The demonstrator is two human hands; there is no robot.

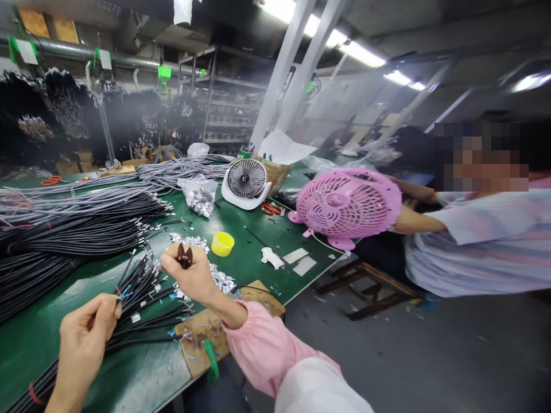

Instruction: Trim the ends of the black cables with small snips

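Note:
My left hand (88,335) pinches the end of a black cable, and its thin blue wires (125,294) stick out past the fingertips. In my right fist (193,274) sits a pair of cutters (185,256), dark jaws pointing up and slightly apart; the handles are hidden in the palm. Beneath and between the hands lie black cables (140,287) with stripped ends. Small silvery pieces (221,280) are heaped just behind my right wrist. Under my right forearm is a stained wooden board (200,338) with bits of blue wire on it and a green strap (210,358).
Large cable bundles (81,229) cover the left of the green table (245,261). Beyond are a yellow tub (222,244), a bag of parts (198,195), a white fan (247,183), orange scissors (272,209) and a pink fan (348,206). A co-worker (477,241) sits at right near a wooden stool (365,284).

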